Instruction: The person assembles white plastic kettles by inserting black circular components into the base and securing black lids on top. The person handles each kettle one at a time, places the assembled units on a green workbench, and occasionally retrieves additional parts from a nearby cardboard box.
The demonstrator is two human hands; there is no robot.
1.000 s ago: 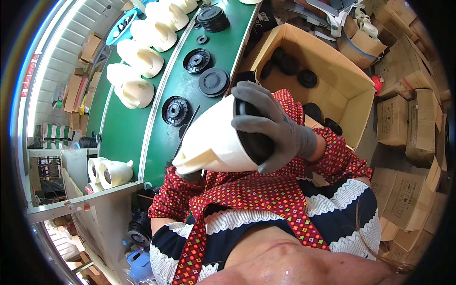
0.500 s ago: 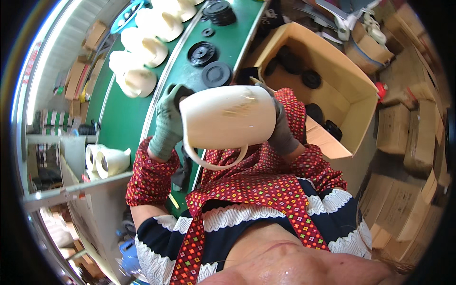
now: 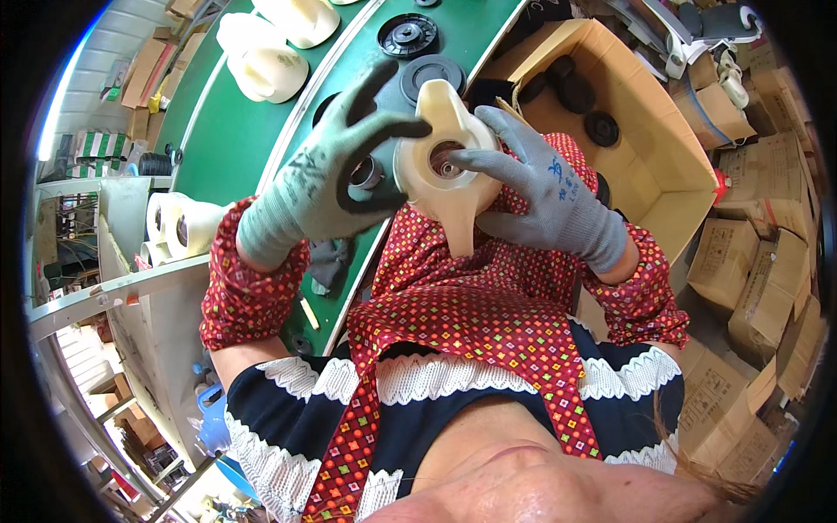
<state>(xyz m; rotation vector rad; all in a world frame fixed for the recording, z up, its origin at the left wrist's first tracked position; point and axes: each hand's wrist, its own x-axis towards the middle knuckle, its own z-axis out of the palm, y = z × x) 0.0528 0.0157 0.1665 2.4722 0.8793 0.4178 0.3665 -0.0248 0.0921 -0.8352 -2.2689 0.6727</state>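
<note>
Cream pitcher [image 3: 422,187] sits between two gloved hands, its round opening facing upward. Green worktop [image 3: 228,144] stretches beneath and beyond the left hand [image 3: 316,170]; right of the right hand [image 3: 551,190] is an open cardboard carton [image 3: 658,144] containing dark round parts [image 3: 602,128]. Past the left hand's fingertips are more pitchers [image 3: 267,71], and a further pair [image 3: 199,227] lies to its left. The right hand grips the pitcher's side, one finger laid over the opening's edge. The left hand is spread, thumb and forefinger curving apart at the opposite side; I cannot tell whether they touch it. Just beyond both hands, black discs [image 3: 432,78] rest on the worktop. Smallest, a metal-rimmed round piece [image 3: 370,180] shows through the left thumb-and-forefinger gap; whether it is held is unclear.
</note>
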